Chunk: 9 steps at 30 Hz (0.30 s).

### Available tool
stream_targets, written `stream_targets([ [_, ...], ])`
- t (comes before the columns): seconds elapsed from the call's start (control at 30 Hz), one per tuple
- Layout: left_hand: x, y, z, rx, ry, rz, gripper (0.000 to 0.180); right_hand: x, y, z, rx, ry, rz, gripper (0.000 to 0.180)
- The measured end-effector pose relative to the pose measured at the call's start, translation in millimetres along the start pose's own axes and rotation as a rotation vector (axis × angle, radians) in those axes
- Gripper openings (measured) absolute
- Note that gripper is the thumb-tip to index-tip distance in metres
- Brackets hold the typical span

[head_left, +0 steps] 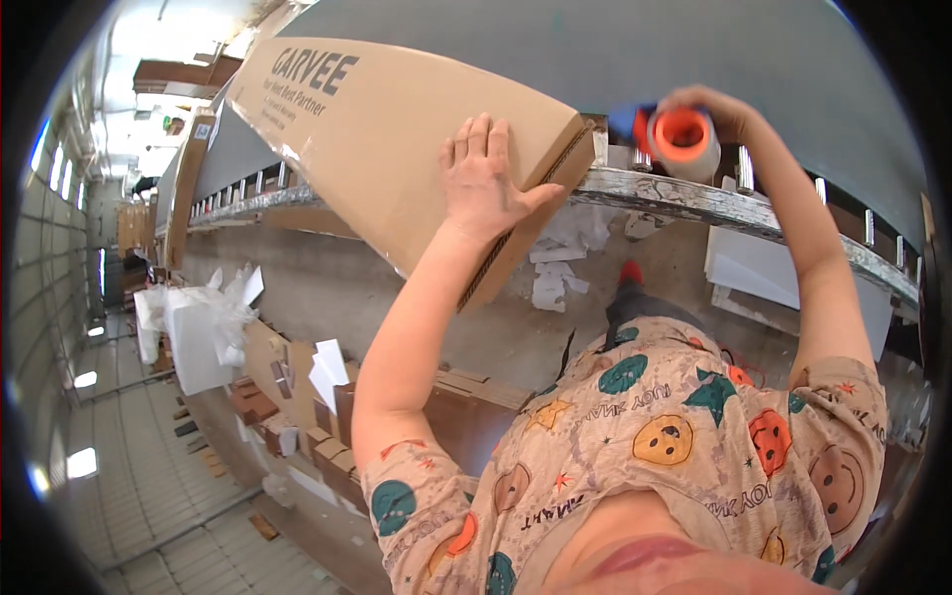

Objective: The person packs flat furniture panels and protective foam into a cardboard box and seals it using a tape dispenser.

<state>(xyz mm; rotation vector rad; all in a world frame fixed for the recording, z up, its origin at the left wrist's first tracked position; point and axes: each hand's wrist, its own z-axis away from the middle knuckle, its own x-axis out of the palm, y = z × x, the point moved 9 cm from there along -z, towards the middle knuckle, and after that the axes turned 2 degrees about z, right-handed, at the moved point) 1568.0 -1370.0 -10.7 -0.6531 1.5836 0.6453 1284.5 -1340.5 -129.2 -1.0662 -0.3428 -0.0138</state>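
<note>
A long brown cardboard box with dark print lies slantwise across the rail of a conveyor, its near end sticking out over the edge. My left hand rests flat on its top, fingers stretched out and the thumb spread toward the box's end. To the right of that end, my right hand is closed round a tape dispenser with blue and red parts. Its roll of clear tape on a red hub faces me. The dispenser is apart from the box, and part of its grip is hidden behind the roll.
The conveyor's dark belt stretches behind the box, edged by a worn rail with metal rollers. Another carton stands farther left. Paper scraps litter the floor. White foam sheets and stacked brown boards are behind me.
</note>
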Motion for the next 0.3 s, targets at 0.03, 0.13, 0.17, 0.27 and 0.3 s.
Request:
stream_targets([
  [0.03, -9, -1, -5, -0.003, 0.039, 0.062, 0.095, -12, -12, -11, 0.011, 0.031, -0.103, 0.037],
  [0.13, -12, 3, -21, 0.025, 0.082, 0.159, 0.087, -67, -34, -48, -0.087, 0.228, -0.273, 0.048],
  [0.17, -14, 2, -20, 0.037, 0.100, 0.176, 0.087, -54, -52, -62, -0.114, 0.149, -0.278, 0.050],
  [0.27, -8, -5, -24, 0.072, 0.075, 0.190, 0.088, 1, -65, -123, -0.077, -0.095, -0.298, 0.051],
  [0.3, -7, -7, -26, 0.068, 0.064, 0.189, 0.088, -3, -61, -128, -0.072, -0.097, -0.313, 0.051],
])
